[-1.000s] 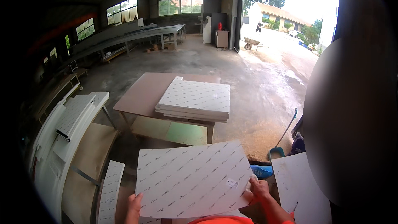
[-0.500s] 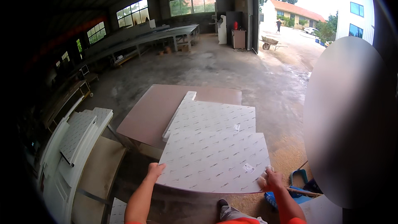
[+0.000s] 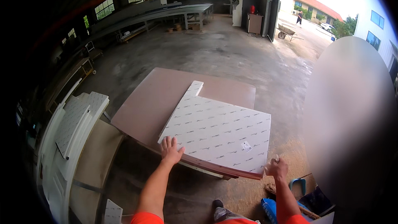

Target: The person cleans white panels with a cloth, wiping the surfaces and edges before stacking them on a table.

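- Workshop with concrete floor [image 3: 232, 54] and a brown table [image 3: 166, 99] at its middle, the landmark here.
- White boards [image 3: 72, 120] lean well left of the table.
- White patterned panel [image 3: 219, 130] lies flat on a stack on the table's near right part, near edge at the table's front.
- Left hand [image 3: 171, 150], fingers spread, presses flat on the panel's near left corner.
- Right hand [image 3: 277, 168] is closed on the near right corner.
- Step in hand, as I judge: squaring the panel on the stack; next calls for letting go.
- Blue dustpan [image 3: 298, 182] sits below the table's right corner.
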`<state>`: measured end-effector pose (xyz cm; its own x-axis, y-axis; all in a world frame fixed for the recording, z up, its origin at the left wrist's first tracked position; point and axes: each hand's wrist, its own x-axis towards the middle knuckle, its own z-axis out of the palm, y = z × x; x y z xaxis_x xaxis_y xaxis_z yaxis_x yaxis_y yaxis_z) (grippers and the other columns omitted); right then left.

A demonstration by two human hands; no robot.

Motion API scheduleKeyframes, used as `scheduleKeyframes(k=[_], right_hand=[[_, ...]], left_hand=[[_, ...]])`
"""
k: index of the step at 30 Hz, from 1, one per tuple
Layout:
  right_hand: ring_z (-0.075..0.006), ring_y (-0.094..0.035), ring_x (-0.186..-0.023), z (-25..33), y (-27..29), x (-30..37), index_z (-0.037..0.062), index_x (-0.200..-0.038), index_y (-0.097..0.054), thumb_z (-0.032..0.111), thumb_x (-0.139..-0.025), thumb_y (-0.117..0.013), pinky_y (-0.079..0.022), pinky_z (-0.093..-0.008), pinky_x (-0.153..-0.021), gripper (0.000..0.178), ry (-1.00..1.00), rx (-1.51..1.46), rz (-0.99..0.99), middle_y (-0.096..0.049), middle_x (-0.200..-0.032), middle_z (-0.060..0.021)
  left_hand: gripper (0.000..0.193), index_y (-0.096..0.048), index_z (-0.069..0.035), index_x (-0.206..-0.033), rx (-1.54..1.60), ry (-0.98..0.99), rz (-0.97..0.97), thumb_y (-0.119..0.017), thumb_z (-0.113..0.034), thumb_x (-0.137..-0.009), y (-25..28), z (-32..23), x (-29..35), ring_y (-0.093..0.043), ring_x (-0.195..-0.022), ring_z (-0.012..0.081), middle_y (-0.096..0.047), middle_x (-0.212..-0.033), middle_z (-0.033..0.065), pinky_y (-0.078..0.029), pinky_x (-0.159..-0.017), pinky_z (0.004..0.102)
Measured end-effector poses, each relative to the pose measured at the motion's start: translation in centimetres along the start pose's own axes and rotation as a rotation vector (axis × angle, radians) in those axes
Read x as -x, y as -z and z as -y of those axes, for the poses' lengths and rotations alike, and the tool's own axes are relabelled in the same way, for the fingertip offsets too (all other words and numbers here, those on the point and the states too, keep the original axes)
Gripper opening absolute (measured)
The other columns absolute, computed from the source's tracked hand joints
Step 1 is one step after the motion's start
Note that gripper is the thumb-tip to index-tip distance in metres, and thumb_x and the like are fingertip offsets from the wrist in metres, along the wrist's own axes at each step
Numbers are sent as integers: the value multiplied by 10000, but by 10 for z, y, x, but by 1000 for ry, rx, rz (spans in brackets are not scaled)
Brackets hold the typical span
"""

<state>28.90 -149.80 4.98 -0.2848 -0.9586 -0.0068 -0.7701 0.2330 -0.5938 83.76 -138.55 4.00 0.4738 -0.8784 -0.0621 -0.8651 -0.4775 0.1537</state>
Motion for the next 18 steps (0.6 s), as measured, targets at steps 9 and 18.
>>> scheduleKeyframes(k=[9, 18], right_hand=[[-137, -617, -441, 160, 3, 115, -2, -1175, -674, 122, -1083, -603, -478, -280, -345, 171, 87, -1027, 961, -666, -719, -56], [-150, -637, -1213, 195, -26, 441, 17, -1449, -598, -59, -1019, -561, -521, -300, -1041, 438, 89, -1003, 1863, -661, -1356, -76]], left_hand=[[995, -339, -10, -1635, 1084, -55, 4, -751, -582, -933, -8, -16, 106, -388, -1522, 381, -312, -1704, 234, -353, -1230, 470], [611, -415, -115, -1595, 2640, 167, -90, -613, -327, -1058, 3, -27, 488, -644, -1285, 219, -587, -1486, 63, -555, -1042, 401]])
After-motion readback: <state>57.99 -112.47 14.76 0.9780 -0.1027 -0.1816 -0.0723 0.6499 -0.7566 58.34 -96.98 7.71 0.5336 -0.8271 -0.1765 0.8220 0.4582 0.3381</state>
